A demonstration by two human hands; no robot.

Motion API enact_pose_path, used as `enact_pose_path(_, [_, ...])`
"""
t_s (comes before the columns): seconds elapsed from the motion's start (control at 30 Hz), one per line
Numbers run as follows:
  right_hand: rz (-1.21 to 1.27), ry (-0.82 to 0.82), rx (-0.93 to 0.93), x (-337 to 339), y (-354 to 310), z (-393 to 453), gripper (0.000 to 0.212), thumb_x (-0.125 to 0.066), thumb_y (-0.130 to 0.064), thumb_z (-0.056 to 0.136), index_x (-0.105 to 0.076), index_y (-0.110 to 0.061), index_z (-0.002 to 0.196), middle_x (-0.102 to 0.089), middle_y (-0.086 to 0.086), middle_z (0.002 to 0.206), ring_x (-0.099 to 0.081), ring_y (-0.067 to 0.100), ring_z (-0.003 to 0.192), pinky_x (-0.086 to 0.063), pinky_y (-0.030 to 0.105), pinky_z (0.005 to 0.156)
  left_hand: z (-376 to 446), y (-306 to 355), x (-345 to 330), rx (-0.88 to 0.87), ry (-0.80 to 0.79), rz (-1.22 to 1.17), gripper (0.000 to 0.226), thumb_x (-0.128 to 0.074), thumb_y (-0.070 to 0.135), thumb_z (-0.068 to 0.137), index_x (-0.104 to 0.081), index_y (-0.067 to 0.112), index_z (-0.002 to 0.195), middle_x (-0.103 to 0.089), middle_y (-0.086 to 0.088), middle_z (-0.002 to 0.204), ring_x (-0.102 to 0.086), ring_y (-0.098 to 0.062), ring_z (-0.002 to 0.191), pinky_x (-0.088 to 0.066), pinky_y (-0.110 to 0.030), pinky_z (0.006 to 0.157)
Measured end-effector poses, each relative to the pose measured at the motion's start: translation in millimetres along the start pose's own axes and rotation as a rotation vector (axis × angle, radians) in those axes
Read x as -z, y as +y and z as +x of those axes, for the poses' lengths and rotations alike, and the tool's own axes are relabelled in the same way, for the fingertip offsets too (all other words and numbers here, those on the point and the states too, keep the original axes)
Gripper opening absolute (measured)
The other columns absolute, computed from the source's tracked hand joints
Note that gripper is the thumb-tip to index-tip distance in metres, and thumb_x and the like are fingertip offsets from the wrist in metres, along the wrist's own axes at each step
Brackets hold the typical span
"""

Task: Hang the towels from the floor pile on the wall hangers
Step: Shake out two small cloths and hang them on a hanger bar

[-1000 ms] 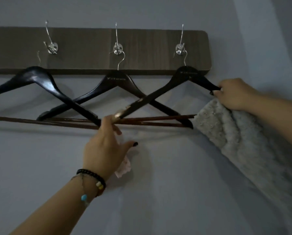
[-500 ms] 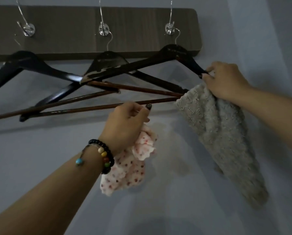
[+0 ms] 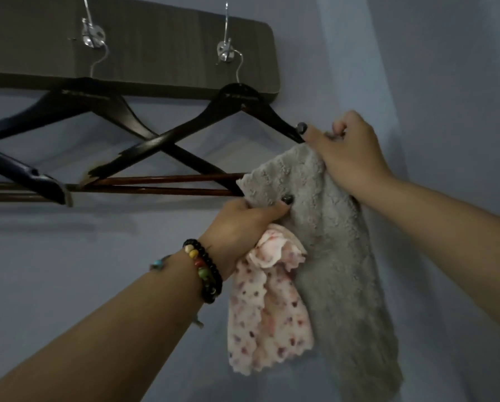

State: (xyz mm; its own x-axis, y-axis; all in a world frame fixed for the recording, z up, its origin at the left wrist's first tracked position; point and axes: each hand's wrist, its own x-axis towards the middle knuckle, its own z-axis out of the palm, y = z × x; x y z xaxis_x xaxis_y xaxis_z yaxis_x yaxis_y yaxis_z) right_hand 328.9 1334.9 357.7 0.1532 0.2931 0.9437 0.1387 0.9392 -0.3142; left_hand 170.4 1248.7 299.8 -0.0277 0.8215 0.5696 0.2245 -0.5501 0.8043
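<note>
Nearest, the left forearm rises from the lower left, wearing a bracelet of black beads with a few coloured ones (image 3: 205,269) at the wrist. The left hand (image 3: 240,220) is curled: its lower fingers clutch a bunched white towel with small pink and red spots and a scalloped edge (image 3: 267,314), which hangs below the fist, while its thumb, with a dark-painted nail, pinches the left edge of a fluffy grey knitted-looking towel (image 3: 335,256). The grey towel hangs long and narrow down the right of the scene, its lower end nearly reaching the bottom edge, and it touches the spotted towel on its left side.

Farther up, the right hand (image 3: 348,149) is curled round the top of the grey towel, bunching it just beside the right tip of the rightmost dark wooden hanger (image 3: 243,103); one finger lies against that tip. The towel's upper left corner overlaps the right ends of the reddish-brown lower bars (image 3: 167,184).

Farther left, a second dark hanger (image 3: 121,111) crosses the first, and the arm of a third (image 3: 25,175) juts in at the left edge. Each wire hook hangs from a shiny metal peg (image 3: 226,52) on a dark wood-grain wall board (image 3: 156,39), fixed to a pale bluish-grey wall (image 3: 69,271). A faint mark at the crown of the hangers is too blurred to read.
</note>
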Motion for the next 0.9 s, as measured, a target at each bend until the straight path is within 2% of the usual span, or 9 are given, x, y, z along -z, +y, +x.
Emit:
enact_pose_path(0.13, [-0.025,-0.148,0.016,25,22,-1,0.067,-0.075,-0.064,0.055,-0.036,-0.024,0.092,-0.044,-0.006,0.085,-0.043,0.005,0.071,-0.038,0.014,0.056,21,16,-6,-0.132,0.157,0.183,0.019,-0.063,0.021,0.093,-0.073,0.004,0.092,-0.076,-0.008,0.087,-0.073,-0.021,0.082,-0.059,-0.031,0.076])
enact_pose_path(0.3, [0.063,-0.244,0.022,38,29,19,0.087,-0.086,-0.039,0.061,-0.036,-0.025,0.131,-0.051,-0.006,0.120,-0.056,0.003,0.104,-0.049,0.018,0.086,47,62,-10,-0.378,0.312,0.515,0.023,-0.059,0.028,0.094,-0.071,0.016,0.079,-0.073,0.002,0.077,-0.070,-0.007,0.074,-0.057,-0.023,0.070])
enact_pose_path(0.4, [0.111,-0.197,0.053,31,25,33,0.068,-0.085,-0.022,0.068,-0.046,-0.020,0.123,-0.059,-0.007,0.110,-0.060,0.000,0.096,-0.051,0.015,0.079,66,85,-3,-0.472,0.393,0.721,0.032,-0.059,0.034,0.093,-0.072,0.006,0.083,-0.073,-0.008,0.084,-0.069,-0.018,0.082,-0.056,-0.038,0.082])
enact_pose_path(0.47, [-0.017,-0.158,0.141,24,23,40,0.054,-0.083,-0.025,0.069,-0.053,-0.018,0.113,-0.061,-0.007,0.097,-0.060,0.004,0.084,-0.047,0.012,0.066,75,97,3,-0.455,0.402,0.944,0.039,-0.056,0.037,0.094,-0.066,0.004,0.075,-0.068,-0.013,0.077,-0.064,-0.025,0.075,-0.053,-0.044,0.077])
enact_pose_path(0.57, [-0.227,-0.121,0.254,12,21,44,0.039,-0.081,-0.029,0.071,-0.054,-0.018,0.097,-0.052,-0.011,0.073,-0.050,0.005,0.066,-0.033,0.006,0.049,80,101,9,-0.369,0.379,1.342,0.044,-0.046,0.037,0.098,-0.049,0.013,0.061,-0.052,-0.004,0.065,-0.054,-0.026,0.069,-0.038,-0.033,0.068])
enact_pose_path(0.7, [-0.060,-0.104,0.084,-4,24,36,0.028,-0.076,-0.025,0.077,-0.052,-0.013,0.086,-0.060,-0.005,0.071,-0.063,0.014,0.046,-0.046,0.022,0.037,76,85,10,-0.239,0.384,1.548,0.044,-0.034,0.041,0.102,-0.042,0.015,0.068,-0.047,-0.002,0.071,-0.045,-0.018,0.067,-0.035,-0.031,0.072])
enact_pose_path(0.77, [0.063,-0.077,-0.021,-12,28,29,0.027,-0.072,-0.020,0.080,-0.046,-0.016,0.085,-0.061,-0.001,0.072,-0.066,0.014,0.048,-0.051,0.027,0.041,73,74,10,-0.175,0.394,1.585,0.048,-0.031,0.043,0.102,-0.040,0.016,0.063,-0.045,-0.003,0.068,-0.042,-0.015,0.061,-0.034,-0.030,0.066])
enact_pose_path(0.83, [0.079,0.033,-0.020,-23,36,22,0.030,-0.070,-0.013,0.079,-0.042,-0.017,0.090,-0.057,-0.001,0.087,-0.066,0.018,0.068,-0.055,0.034,0.058,74,69,9,-0.185,0.434,1.559,0.048,-0.031,0.044,0.102,-0.041,0.017,0.063,-0.044,-0.002,0.067,-0.040,-0.012,0.059,-0.030,-0.030,0.054])
enact_pose_path(0.9, [0.042,0.153,0.112,-31,39,10,0.040,-0.066,-0.003,0.074,-0.039,-0.015,0.100,-0.045,0.000,0.104,-0.050,0.013,0.087,-0.046,0.022,0.072,75,70,8,-0.193,0.461,1.524,0.048,-0.034,0.045,0.101,-0.045,0.016,0.065,-0.047,-0.003,0.068,-0.042,-0.012,0.059,-0.029,-0.027,0.051])
